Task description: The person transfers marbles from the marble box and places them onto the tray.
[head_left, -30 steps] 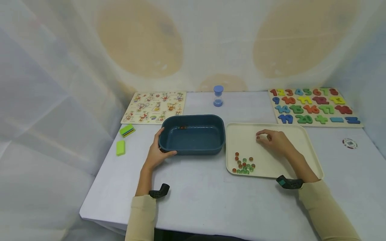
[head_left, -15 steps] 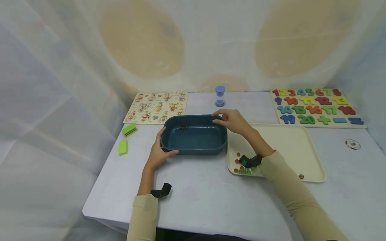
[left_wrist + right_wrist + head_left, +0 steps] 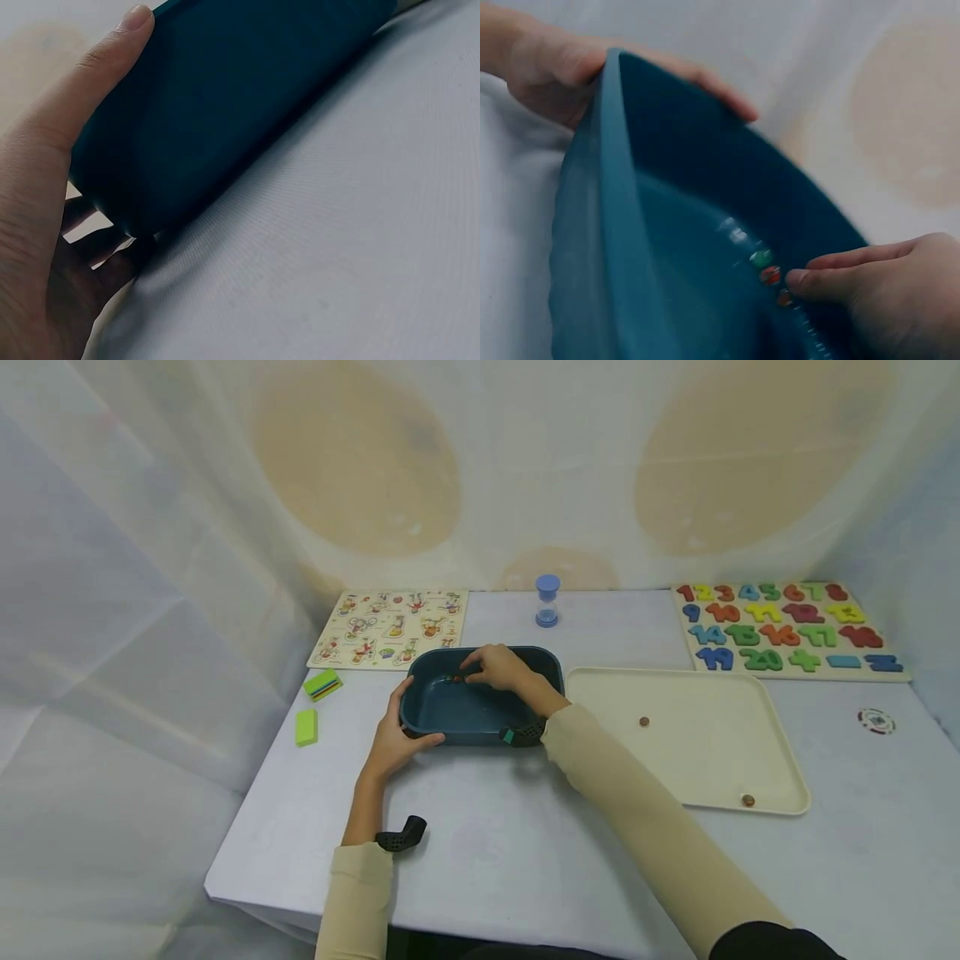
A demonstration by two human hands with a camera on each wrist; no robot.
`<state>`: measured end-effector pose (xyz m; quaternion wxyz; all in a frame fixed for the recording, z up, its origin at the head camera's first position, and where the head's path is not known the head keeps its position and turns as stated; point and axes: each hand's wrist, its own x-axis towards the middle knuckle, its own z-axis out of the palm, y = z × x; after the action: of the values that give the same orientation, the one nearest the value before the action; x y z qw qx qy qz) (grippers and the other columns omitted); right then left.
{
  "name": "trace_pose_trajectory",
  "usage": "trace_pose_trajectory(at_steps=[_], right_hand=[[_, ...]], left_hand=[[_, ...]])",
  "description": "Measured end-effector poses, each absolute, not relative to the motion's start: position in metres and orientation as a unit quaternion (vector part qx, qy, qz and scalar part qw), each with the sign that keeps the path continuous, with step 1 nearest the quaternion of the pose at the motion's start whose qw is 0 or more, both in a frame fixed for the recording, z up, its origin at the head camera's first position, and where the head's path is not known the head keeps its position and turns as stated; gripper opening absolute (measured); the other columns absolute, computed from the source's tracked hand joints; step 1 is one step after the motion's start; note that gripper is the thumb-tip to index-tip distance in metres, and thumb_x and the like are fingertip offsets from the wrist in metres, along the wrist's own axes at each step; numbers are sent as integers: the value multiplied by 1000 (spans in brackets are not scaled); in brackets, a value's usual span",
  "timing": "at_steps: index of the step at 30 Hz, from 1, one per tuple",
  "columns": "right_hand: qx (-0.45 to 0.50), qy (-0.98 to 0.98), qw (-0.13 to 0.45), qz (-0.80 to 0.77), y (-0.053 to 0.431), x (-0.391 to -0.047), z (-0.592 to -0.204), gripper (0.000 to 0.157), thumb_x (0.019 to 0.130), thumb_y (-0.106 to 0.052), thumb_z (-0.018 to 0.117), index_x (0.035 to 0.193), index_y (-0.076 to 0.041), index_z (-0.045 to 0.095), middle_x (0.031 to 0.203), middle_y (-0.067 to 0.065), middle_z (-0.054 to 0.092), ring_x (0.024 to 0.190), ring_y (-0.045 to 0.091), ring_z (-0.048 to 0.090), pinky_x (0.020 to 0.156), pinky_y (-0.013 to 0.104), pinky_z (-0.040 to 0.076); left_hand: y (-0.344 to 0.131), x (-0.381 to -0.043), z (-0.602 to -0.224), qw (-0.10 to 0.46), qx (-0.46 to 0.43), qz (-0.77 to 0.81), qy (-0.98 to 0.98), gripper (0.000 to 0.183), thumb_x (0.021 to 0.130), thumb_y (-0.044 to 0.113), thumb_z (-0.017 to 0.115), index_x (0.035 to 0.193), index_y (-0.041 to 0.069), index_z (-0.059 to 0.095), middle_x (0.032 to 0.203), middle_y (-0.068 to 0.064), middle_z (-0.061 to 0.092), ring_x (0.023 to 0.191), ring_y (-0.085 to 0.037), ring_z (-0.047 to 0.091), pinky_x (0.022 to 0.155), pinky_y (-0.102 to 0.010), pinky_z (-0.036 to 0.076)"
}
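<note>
Round the left end of a deep teal baking dish [image 3: 457, 714], my left hand [image 3: 393, 739] grips with its thumb on the near side. The left wrist view shows that thumb [image 3: 112, 60] along the outer wall and fingers curled at the bottom corner. My right hand [image 3: 501, 667] reaches inside the dish, thumb and index finger extended. In the right wrist view its thumb tip is right at an orange marble [image 3: 784, 298], beside a red-orange marble [image 3: 770, 275] and a green marble [image 3: 761, 259]. I cannot tell whether it still pinches a marble.
A cream tray [image 3: 708, 693] on the right bears an amber marble [image 3: 643, 722] and another near its front corner; my sleeve hides its left front part. Behind stand a picture board [image 3: 390, 631], a sand timer [image 3: 547, 602] and a number board [image 3: 787, 631]. Green blocks [image 3: 306, 727] lie left.
My right hand has moved left from the tray, over the dish's rim, and down into the dish by the marbles. My left hand keeps its grip on the dish's end.
</note>
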<state>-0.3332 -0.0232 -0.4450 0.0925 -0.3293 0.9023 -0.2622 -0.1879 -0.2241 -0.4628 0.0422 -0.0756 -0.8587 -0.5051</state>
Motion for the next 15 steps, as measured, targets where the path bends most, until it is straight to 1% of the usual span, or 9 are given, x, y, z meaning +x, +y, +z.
trace_pose_trajectory(at_steps=[1, 3, 5, 10, 13, 15], right_hand=[[-325, 906, 94, -254, -26, -334, -447, 27, 82, -25, 65, 108, -16, 66, 101, 0, 66, 72, 10, 55, 65, 25, 44], [-315, 912, 94, -244, -29, -335, -452, 26, 82, -25, 66, 106, -17, 67, 107, -1, 65, 79, 11, 58, 70, 27, 45], [-309, 918, 90, -233, -32, -335, -454, 24, 81, -25, 66, 104, -17, 68, 106, -2, 65, 83, 13, 59, 73, 29, 46], [-310, 923, 86, -212, -35, -335, -456, 23, 83, -29, 64, 102, -19, 67, 106, -3, 65, 89, 13, 60, 78, 31, 47], [-322, 918, 75, -219, -29, -333, -455, 21, 83, -31, 63, 100, -19, 68, 101, -4, 65, 81, 10, 59, 75, 29, 47], [-334, 907, 59, -249, -20, -329, -451, 21, 83, -31, 63, 99, -18, 68, 91, -3, 66, 68, 9, 56, 66, 28, 46]], left_hand=[[-224, -188, -462, 43, -76, -503, -860, 99, 69, 25, 77, 144, 20, 13, 147, -14, 20, 131, -35, 25, 97, -55, 30], [-225, -188, -462, 43, -75, -499, -862, 99, 69, 27, 78, 144, 19, 13, 147, -15, 20, 131, -35, 24, 99, -55, 28], [-226, -188, -462, 42, -73, -496, -864, 100, 68, 28, 78, 144, 20, 14, 147, -15, 20, 132, -34, 23, 100, -56, 26], [-228, -188, -461, 49, -73, -494, -865, 100, 67, 27, 79, 144, 19, 15, 146, -14, 21, 132, -34, 24, 100, -56, 26], [-227, -188, -461, 51, -79, -493, -865, 100, 67, 26, 79, 143, 18, 15, 146, -14, 21, 132, -34, 24, 100, -55, 26], [-226, -187, -461, 48, -78, -495, -864, 99, 67, 26, 79, 144, 18, 15, 146, -14, 22, 131, -34, 24, 100, -55, 27]])
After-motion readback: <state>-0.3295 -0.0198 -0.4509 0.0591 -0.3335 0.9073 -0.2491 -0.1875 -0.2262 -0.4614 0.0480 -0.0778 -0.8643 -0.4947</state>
